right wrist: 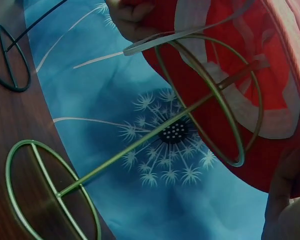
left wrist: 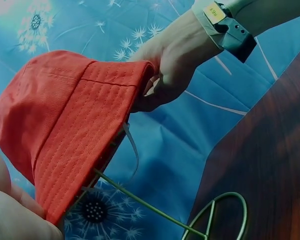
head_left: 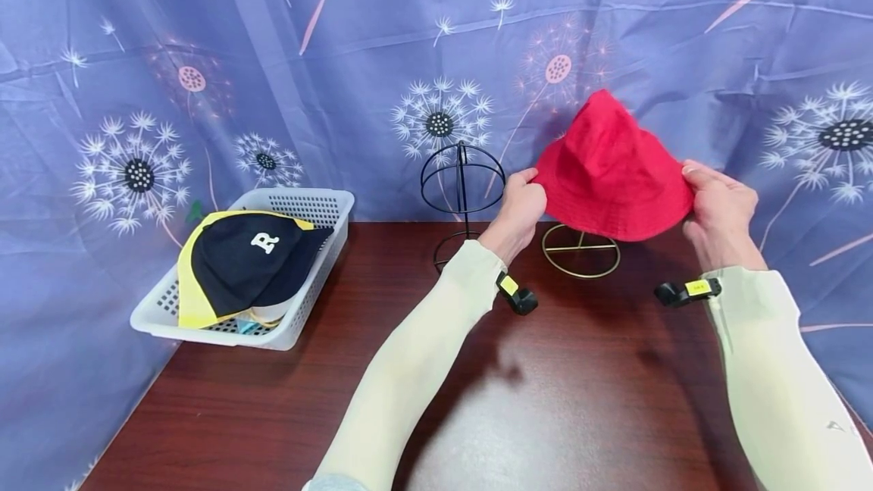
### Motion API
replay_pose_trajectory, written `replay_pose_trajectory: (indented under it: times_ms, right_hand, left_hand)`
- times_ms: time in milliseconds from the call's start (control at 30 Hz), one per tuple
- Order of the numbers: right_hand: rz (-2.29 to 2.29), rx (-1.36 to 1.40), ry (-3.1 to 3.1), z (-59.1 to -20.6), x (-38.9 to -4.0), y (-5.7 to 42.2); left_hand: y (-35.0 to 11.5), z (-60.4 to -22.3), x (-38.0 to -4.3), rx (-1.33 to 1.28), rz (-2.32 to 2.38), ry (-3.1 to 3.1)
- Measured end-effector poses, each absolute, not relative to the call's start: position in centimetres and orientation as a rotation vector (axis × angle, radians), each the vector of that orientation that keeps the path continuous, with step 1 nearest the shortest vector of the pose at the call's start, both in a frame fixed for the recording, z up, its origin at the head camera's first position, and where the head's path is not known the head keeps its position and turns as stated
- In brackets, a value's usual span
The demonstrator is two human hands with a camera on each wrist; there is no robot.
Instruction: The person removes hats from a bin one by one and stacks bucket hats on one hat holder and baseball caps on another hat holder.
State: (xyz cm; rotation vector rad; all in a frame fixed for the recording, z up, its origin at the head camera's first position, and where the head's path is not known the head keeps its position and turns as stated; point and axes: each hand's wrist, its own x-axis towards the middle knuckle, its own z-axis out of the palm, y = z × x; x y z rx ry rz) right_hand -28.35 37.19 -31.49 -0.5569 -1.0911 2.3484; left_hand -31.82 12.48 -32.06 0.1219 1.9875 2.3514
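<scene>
Hat (head_left: 614, 173), gripped by left hand (head_left: 516, 211) at nine o'clock, right hand (head_left: 723, 211) at three, could topple the gold stand (head_left: 581, 248) should the dangling strap (right wrist: 190, 33) snag.

From my head view, the red bucket hat (head_left: 614, 169) hides the top of the gold hat stand (head_left: 581, 248); my left wrist's crops my left hand (left wrist: 15, 215).

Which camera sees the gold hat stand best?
The right wrist view: the gold hat stand shows its pole, round top and most of its base. The head view shows mainly its base; in the left wrist view, the red hat hides its top, leaving pole and partial base.
</scene>
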Motion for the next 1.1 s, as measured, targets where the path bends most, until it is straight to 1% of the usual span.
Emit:
replay_pose_trajectory:
  times_ms: [633, 1100]
  right_hand:
    - [2.347, -0.688, -1.174, -33.7, -28.4, 36.9]
    - [2.363, -0.668, -1.128, -36.1, -29.2, 37.1]
  left_hand:
    - [12.4, -34.5, -32.3, 0.084, 2.366, 1.942]
    - [12.2, -36.2, -33.0, 0.071, 2.339, 1.973]
